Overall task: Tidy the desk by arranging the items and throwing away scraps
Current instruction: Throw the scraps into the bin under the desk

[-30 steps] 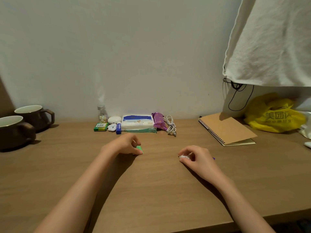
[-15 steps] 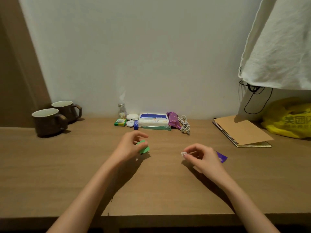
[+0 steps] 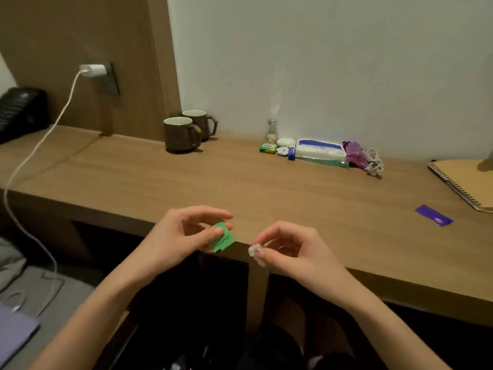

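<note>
My left hand (image 3: 184, 233) pinches a small green paper scrap (image 3: 223, 237) between thumb and fingers, right at the front edge of the wooden desk (image 3: 306, 204). Beside it, my right hand (image 3: 290, 249) pinches a tiny crumpled white scrap (image 3: 255, 251) at its fingertips, also over the desk's front edge. A purple wrapper scrap (image 3: 434, 215) lies flat on the desk to the right, apart from both hands.
Two brown mugs (image 3: 182, 133) stand at the back left. A row of small items (image 3: 320, 153) lines the wall: bottle, green pack, white case, tissue pack, purple packet, cable. A spiral notebook (image 3: 466, 182) is at the right. A charger cable (image 3: 34, 161) hangs left.
Both hands lifted their scraps off the desk and drew back to its front edge. The purple scrap stayed on the desk. The view swung left and down.
</note>
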